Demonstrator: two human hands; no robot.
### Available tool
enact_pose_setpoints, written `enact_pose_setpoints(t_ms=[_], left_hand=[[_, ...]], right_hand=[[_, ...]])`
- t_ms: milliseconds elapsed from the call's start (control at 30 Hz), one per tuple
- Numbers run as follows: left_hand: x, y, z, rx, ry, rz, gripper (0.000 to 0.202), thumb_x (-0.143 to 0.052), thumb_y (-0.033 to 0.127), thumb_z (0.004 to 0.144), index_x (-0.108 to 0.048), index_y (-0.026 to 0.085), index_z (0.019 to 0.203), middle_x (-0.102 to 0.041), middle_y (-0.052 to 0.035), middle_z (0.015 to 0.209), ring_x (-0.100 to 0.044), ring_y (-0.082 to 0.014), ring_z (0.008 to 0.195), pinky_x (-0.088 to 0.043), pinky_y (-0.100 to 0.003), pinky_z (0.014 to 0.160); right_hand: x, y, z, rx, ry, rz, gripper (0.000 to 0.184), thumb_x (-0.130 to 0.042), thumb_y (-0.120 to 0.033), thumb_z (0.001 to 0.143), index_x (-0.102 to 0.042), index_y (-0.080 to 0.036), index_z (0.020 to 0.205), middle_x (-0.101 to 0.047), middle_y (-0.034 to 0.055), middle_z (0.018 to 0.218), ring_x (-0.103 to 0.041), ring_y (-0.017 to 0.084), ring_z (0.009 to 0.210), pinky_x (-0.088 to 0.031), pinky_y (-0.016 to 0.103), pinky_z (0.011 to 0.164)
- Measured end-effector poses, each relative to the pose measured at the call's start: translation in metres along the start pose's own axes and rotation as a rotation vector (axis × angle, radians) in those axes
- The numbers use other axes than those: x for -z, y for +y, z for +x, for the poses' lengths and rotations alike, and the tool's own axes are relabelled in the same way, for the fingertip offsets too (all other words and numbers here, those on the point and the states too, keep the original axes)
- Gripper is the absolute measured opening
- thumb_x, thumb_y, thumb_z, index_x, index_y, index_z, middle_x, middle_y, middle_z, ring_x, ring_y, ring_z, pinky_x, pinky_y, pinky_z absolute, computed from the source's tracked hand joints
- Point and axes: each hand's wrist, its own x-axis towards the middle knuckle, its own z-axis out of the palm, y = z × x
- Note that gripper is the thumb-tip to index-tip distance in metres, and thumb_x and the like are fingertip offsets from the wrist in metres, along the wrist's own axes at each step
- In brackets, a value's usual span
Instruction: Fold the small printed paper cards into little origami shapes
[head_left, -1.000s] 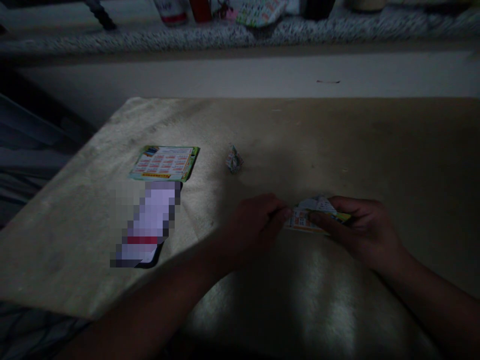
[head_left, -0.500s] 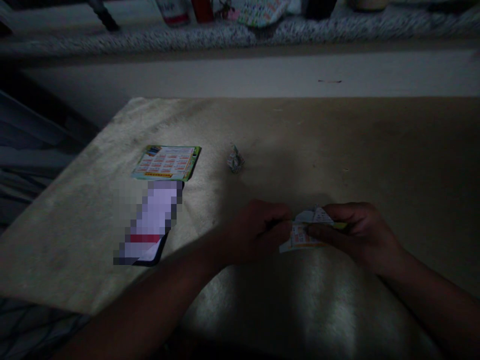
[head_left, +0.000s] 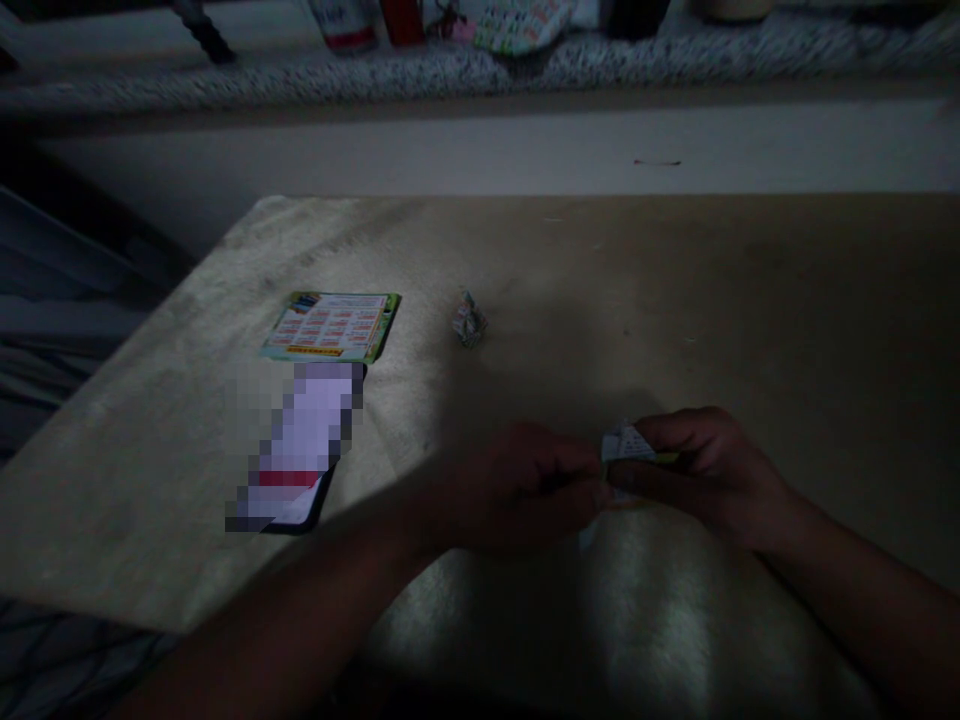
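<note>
A small folded piece of printed paper (head_left: pixel 628 442) is between my two hands, just above the table. My right hand (head_left: pixel 697 460) pinches its right part between thumb and fingers. My left hand (head_left: pixel 551 480) is closed at the paper's left edge, the thumb and bent index finger pressed together there. Part of the sheet hangs down below the fingertips, and the rest is hidden by my fingers. Beyond my left hand stands a small crumpled-looking, pointed paper piece (head_left: pixel 470 322) on the table.
To the left lie a printed calendar card (head_left: pixel 334 327) with a green border and, touching or nearly touching it, a phone (head_left: pixel 307 440) with a blurred lit screen. The table (head_left: pixel 787 300) meets a pale wall. A speckled stone ledge (head_left: pixel 450 75) above carries several items.
My left hand has moved right, closer to my right hand, and now covers the paper's left part. The paper's lower left edge has shifted downward. The card and phone stay put.
</note>
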Motion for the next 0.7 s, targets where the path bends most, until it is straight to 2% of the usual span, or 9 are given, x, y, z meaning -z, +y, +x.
enact_pose_setpoints(t_ms=[133, 267, 433, 500, 600, 700], left_hand=[[-0.012, 0.002, 0.001, 0.07, 0.095, -0.136, 0.034, -0.05, 0.037, 0.094, -0.041, 0.018, 0.066, -0.035, 0.0057, 0.059, -0.033, -0.0068, 0.053, -0.029, -0.019, 0.046], [-0.007, -0.006, 0.003, 0.059, 0.16, -0.04, 0.036, -0.05, 0.039, 0.095, -0.046, 0.017, 0.067, -0.039, 0.0052, 0.059, -0.035, -0.0068, 0.052, -0.029, -0.019, 0.046], [0.015, -0.013, 0.003, -0.041, 0.077, 0.333, 0.029, -0.052, 0.028, 0.094, -0.052, 0.014, 0.069, -0.041, 0.0064, 0.057, -0.037, -0.0048, 0.05, -0.026, -0.018, 0.047], [0.02, -0.012, 0.002, -0.055, 0.065, 0.411, 0.027, -0.052, 0.027, 0.094, -0.055, 0.014, 0.07, -0.044, 0.0061, 0.057, -0.039, -0.005, 0.051, -0.027, -0.018, 0.048], [0.022, -0.009, 0.0, -0.027, 0.056, 0.378, 0.028, -0.051, 0.029, 0.094, -0.056, 0.014, 0.071, -0.044, 0.0059, 0.058, -0.039, -0.0056, 0.051, -0.027, -0.018, 0.048], [0.02, -0.006, -0.002, 0.018, 0.026, 0.207, 0.031, -0.052, 0.033, 0.096, -0.056, 0.014, 0.072, -0.044, 0.0054, 0.06, -0.038, -0.0061, 0.053, -0.029, -0.018, 0.048]], right_hand=[[0.0, -0.002, 0.001, 0.011, 0.013, 0.046, 0.016, -0.081, -0.034, 0.077, -0.078, -0.018, 0.077, -0.074, 0.0017, 0.069, -0.068, 0.014, 0.059, -0.057, 0.022, 0.056], [0.005, -0.001, 0.001, -0.002, 0.022, 0.094, 0.014, -0.084, -0.028, 0.075, -0.081, -0.02, 0.086, -0.078, 0.0026, 0.076, -0.072, 0.015, 0.067, -0.058, 0.02, 0.062], [0.004, -0.001, -0.001, -0.013, 0.043, 0.025, 0.016, -0.083, -0.03, 0.075, -0.082, -0.022, 0.088, -0.078, 0.003, 0.077, -0.072, 0.016, 0.066, -0.058, 0.021, 0.06], [0.001, -0.001, -0.001, -0.004, 0.049, -0.006, 0.014, -0.081, -0.034, 0.077, -0.082, -0.021, 0.085, -0.078, 0.0035, 0.077, -0.072, 0.016, 0.066, -0.058, 0.022, 0.059], [-0.001, -0.002, -0.001, 0.0, 0.067, -0.025, 0.017, -0.08, -0.037, 0.078, -0.081, -0.021, 0.081, -0.077, 0.0042, 0.075, -0.072, 0.017, 0.066, -0.059, 0.024, 0.059], [0.0, -0.003, 0.0, -0.003, 0.05, 0.002, 0.018, -0.081, -0.036, 0.077, -0.082, -0.021, 0.087, -0.078, 0.0043, 0.077, -0.073, 0.018, 0.068, -0.06, 0.024, 0.061]])
